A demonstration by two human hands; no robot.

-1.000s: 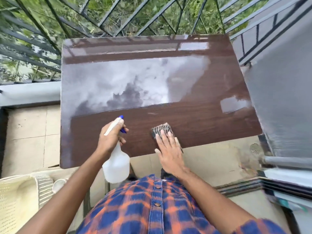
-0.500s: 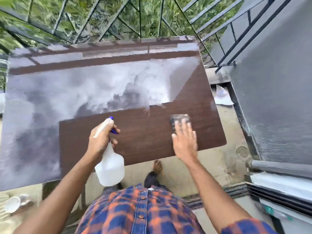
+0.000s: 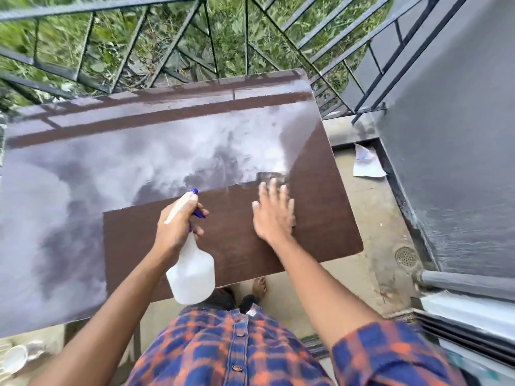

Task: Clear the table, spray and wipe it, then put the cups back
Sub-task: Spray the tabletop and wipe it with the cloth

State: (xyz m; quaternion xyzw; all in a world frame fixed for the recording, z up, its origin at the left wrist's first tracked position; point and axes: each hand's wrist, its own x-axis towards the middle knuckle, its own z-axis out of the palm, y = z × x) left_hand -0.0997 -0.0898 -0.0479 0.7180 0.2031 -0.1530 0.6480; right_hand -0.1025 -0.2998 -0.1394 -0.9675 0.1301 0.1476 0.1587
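Note:
The glossy dark brown table [image 3: 320,218] fills the middle of the view and mirrors the cloudy sky. My left hand [image 3: 178,224] grips the neck of a white spray bottle [image 3: 192,271] with a blue nozzle, held over the table's near edge. My right hand [image 3: 274,213] lies flat with fingers spread on a grey cloth [image 3: 271,176], pressing it on the right part of the tabletop; only the cloth's far end shows past my fingertips. A white cup [image 3: 16,358] sits low at the bottom left, off the table.
A black metal railing [image 3: 195,51] runs behind the table with grass beyond it. A grey wall [image 3: 459,135] stands on the right, with a crumpled paper [image 3: 366,165], a floor drain [image 3: 406,256] and a grey pipe [image 3: 459,282] at its foot. My bare foot [image 3: 259,285] is under the table's edge.
My right hand has slid the cloth to the right and farther from me across the tabletop. The left hand keeps holding the bottle in much the same place. The view has swung right.

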